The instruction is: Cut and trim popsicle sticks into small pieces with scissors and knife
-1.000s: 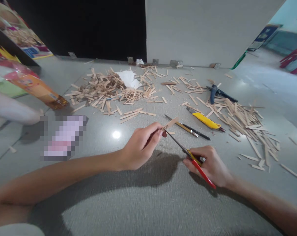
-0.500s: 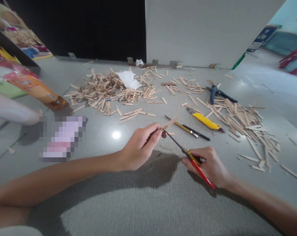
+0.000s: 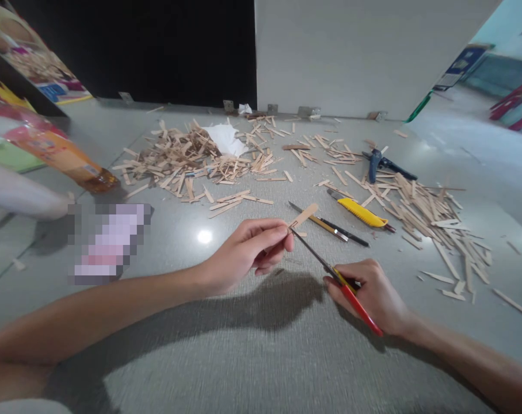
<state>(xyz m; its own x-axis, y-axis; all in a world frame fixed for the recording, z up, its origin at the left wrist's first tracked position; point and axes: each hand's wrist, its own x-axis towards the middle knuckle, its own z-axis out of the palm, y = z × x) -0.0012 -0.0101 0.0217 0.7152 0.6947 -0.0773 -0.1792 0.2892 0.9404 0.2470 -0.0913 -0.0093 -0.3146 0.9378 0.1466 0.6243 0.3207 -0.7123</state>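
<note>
Pinched between the fingers of my left hand [image 3: 247,250] is a flat wooden stick [image 3: 305,215] with a small notch or mark near my fingertips. My right hand [image 3: 370,293] is closed around the red and yellow handles of a pair of scissors [image 3: 312,251]. The scissor tips meet the stick's near end beside my left fingertips; whether they touch the wood I cannot tell. Behind the stick, a slim cutter [image 3: 330,228] and a dark pointed tool [image 3: 351,236] lie on the grey surface [image 3: 226,356].
Beyond my hands are a pile of wooden sticks [image 3: 170,155], white paper [image 3: 227,140], a yellow cutter [image 3: 362,213], dark blue pliers [image 3: 375,164] and more sticks [image 3: 433,213]. On the left are a blurred-out phone-like object [image 3: 114,236], a bottle [image 3: 79,164] and a person's limb [image 3: 23,190].
The stick has turned slightly and shifted right, its far end showing more. My left fingers have changed their hold, and my right hand with the scissors has moved slightly right.
</note>
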